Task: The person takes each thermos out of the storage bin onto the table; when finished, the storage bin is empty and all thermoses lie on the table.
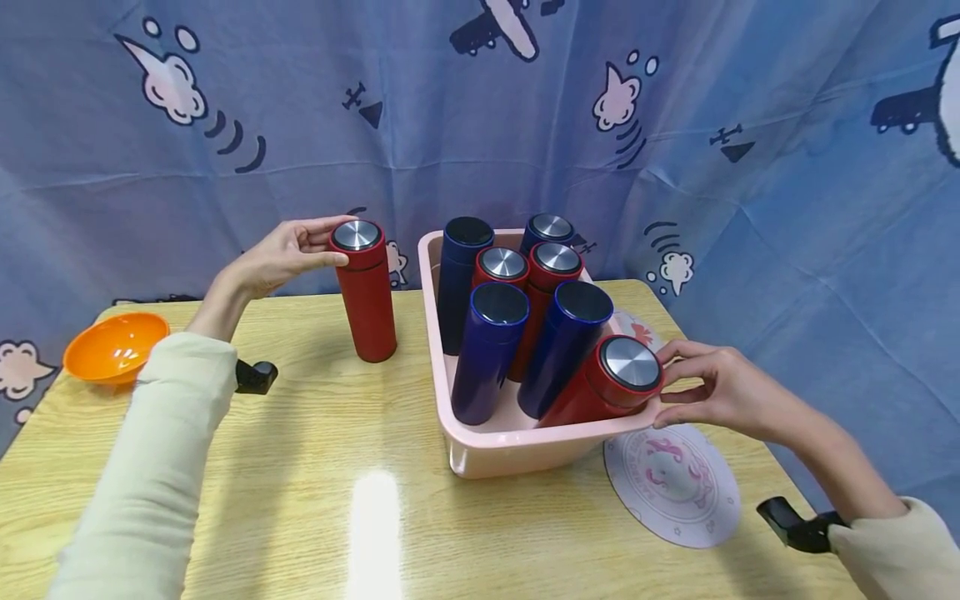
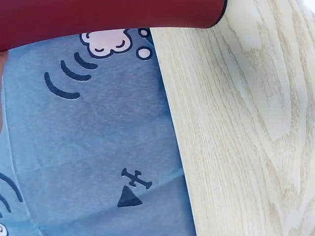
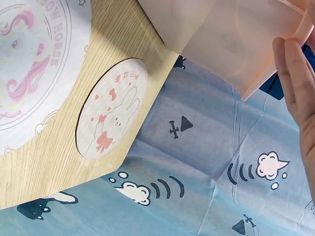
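Note:
With thumb and fingers round its silver-topped lid, my left hand [image 1: 281, 254] grips a red thermos bottle [image 1: 367, 308]. That bottle is upright left of a pink plastic bin [image 1: 487, 458]; I cannot tell whether its base touches the table. In the left wrist view only the lower red body [image 2: 113, 17] shows. My right hand [image 1: 712, 387] holds the bin's right front rim, beside the lid of a tilted red thermos [image 1: 577, 400]. Inside the bin stand blue thermoses [image 1: 487, 367] and red thermoses [image 1: 528, 333], several in all. The right wrist view shows fingers [image 3: 295, 73] against the bin's wall.
An orange bowl [image 1: 116, 346] sits at the table's left. A round unicorn mat [image 1: 671, 483] lies right of the bin, with a smaller rabbit mat [image 3: 113, 108] behind it. A blue printed curtain [image 1: 300, 108] hangs along the wooden table's [image 1: 315, 500] back and right edges.

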Motion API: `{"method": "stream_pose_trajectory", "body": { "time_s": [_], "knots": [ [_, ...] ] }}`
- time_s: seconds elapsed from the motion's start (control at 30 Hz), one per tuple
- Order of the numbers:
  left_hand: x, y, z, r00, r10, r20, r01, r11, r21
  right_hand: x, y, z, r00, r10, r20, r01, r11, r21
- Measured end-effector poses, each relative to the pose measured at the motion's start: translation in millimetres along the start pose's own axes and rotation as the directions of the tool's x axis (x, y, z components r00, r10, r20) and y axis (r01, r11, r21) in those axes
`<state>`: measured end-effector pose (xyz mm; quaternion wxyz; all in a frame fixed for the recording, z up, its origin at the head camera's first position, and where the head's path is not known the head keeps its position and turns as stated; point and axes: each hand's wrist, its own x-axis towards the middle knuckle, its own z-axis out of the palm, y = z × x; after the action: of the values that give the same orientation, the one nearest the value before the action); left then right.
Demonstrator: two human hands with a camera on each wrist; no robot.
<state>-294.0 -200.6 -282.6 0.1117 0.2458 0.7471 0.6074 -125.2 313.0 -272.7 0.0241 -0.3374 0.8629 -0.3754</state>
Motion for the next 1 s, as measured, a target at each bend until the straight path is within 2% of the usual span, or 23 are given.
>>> {"method": "stream_pose_trajectory", "body": {
  "time_s": [0.27, 0.5, 0.73, 1.0],
  "knots": [
    [4.4, -3.0, 0.4, 0.998, -0.024, 0.054, 0.025, 0.999, -0.023, 0, 0, 1, 1.0, 0.008, 0.001, -0.008, 1.0, 0.007],
    [4.9, 1.6, 3.0, 0.996, -0.082, 0.022, 0.084, 0.995, -0.058, -1, -1, -1, 1.0, 0.025, -0.001, -0.025, 1.0, 0.013],
    [12.3, 2.0, 5.9, 0.996, -0.053, -0.075, 0.053, 0.999, -0.003, -3, 0, -2, 0.999, 0.043, 0.003, -0.043, 0.999, 0.033],
    [13.2, 1.9, 2.3, 0.998, -0.02, -0.053, 0.022, 0.999, 0.037, -1, -1, -1, 1.0, 0.031, 0.001, -0.031, 0.999, 0.038]
  ]
}}
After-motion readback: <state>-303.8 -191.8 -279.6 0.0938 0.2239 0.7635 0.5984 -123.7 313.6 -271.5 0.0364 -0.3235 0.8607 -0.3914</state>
